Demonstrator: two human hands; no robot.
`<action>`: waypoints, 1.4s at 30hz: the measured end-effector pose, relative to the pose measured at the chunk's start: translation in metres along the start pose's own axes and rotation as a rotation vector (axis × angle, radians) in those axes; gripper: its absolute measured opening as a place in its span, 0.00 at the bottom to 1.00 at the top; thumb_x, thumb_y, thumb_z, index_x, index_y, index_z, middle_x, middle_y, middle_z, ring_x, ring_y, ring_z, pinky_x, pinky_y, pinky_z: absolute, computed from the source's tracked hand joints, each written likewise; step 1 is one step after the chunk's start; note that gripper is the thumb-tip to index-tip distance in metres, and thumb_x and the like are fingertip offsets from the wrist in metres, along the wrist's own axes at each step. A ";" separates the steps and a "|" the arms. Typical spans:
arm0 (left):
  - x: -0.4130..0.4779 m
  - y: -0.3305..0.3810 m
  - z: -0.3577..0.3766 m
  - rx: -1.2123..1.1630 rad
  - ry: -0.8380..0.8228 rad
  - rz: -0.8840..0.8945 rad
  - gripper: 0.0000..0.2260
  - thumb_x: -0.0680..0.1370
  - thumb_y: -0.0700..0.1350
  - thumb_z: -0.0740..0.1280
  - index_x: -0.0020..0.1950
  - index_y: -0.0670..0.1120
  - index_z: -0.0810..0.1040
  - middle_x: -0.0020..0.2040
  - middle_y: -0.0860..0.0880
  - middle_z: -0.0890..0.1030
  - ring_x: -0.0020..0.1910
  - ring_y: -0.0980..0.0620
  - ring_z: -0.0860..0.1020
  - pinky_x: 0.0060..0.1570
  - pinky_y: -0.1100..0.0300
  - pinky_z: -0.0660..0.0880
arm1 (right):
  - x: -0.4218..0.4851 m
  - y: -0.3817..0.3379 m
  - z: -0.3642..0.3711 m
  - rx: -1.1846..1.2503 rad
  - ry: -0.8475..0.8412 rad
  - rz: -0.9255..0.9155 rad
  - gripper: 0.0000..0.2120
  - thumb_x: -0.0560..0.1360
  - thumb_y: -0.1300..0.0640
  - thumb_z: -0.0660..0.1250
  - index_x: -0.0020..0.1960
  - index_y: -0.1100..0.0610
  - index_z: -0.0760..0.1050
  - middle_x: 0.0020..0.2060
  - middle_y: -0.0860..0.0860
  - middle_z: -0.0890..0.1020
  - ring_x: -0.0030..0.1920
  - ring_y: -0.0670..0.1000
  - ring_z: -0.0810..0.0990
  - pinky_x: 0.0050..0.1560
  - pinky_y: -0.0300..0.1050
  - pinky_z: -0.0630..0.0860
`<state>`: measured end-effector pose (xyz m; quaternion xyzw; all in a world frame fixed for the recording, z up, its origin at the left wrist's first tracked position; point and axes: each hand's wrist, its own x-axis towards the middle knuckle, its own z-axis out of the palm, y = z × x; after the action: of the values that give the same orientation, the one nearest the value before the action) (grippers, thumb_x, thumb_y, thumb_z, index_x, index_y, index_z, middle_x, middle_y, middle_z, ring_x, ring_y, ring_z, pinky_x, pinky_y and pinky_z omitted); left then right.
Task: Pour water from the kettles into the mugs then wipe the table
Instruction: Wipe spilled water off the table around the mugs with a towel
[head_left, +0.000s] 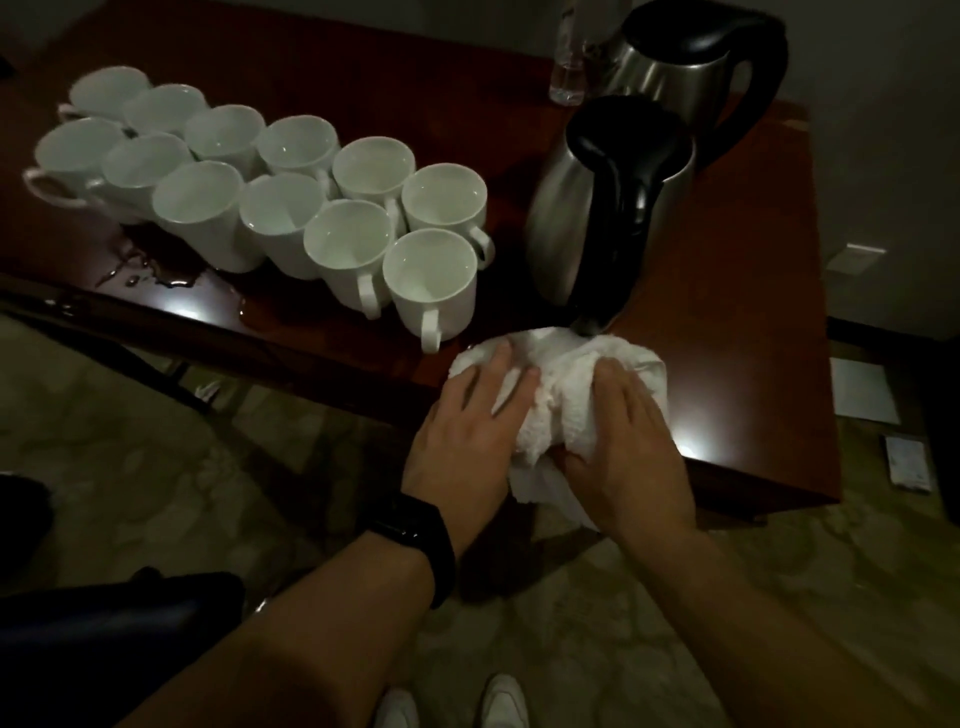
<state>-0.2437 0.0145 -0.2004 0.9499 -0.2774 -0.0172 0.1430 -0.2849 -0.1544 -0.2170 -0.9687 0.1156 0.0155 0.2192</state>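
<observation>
The cloth (556, 400) is being pressed onto the desk (727, 291) edge, just in front of the near kettle (587, 208). Wiping is judged to be getting under way. The left hand (467, 421) is being laid flat on it, fingers straight, to spread it. The right hand (628, 436) is being closed on the bunched part, thumb tucked under, for steering. Mugs (337, 244) are being shown clustered left of that kettle, with spilled water (156, 275) beyond them.

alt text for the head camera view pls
The left hand presses and the right hand grips a bunched white cloth at the near edge of a dark wooden table. Behind it stand two steel kettles; to the left, twelve white mugs in two rows, with spilled water beside them.
</observation>
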 end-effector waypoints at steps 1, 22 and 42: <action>0.000 0.000 0.001 0.003 -0.005 -0.004 0.31 0.76 0.46 0.59 0.81 0.47 0.64 0.82 0.41 0.61 0.74 0.36 0.66 0.71 0.44 0.72 | -0.001 0.001 0.001 0.023 0.025 -0.001 0.50 0.72 0.42 0.75 0.83 0.56 0.51 0.82 0.56 0.58 0.81 0.56 0.56 0.80 0.56 0.59; -0.009 -0.020 0.020 0.077 0.052 -0.035 0.39 0.79 0.46 0.69 0.84 0.49 0.49 0.85 0.45 0.49 0.75 0.39 0.60 0.73 0.48 0.67 | 0.011 -0.026 0.004 -0.048 -0.014 -0.136 0.37 0.77 0.51 0.70 0.82 0.53 0.59 0.81 0.51 0.61 0.80 0.54 0.59 0.76 0.57 0.66; -0.019 -0.047 0.011 0.047 0.038 -0.054 0.44 0.78 0.47 0.70 0.84 0.52 0.44 0.85 0.49 0.43 0.76 0.43 0.56 0.74 0.52 0.65 | 0.015 -0.055 0.015 0.003 0.025 -0.204 0.30 0.79 0.54 0.68 0.79 0.55 0.65 0.77 0.53 0.68 0.78 0.52 0.62 0.75 0.56 0.65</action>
<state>-0.2359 0.0597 -0.2246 0.9602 -0.2495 0.0034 0.1254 -0.2576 -0.1033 -0.2084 -0.9752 0.0194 -0.0191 0.2198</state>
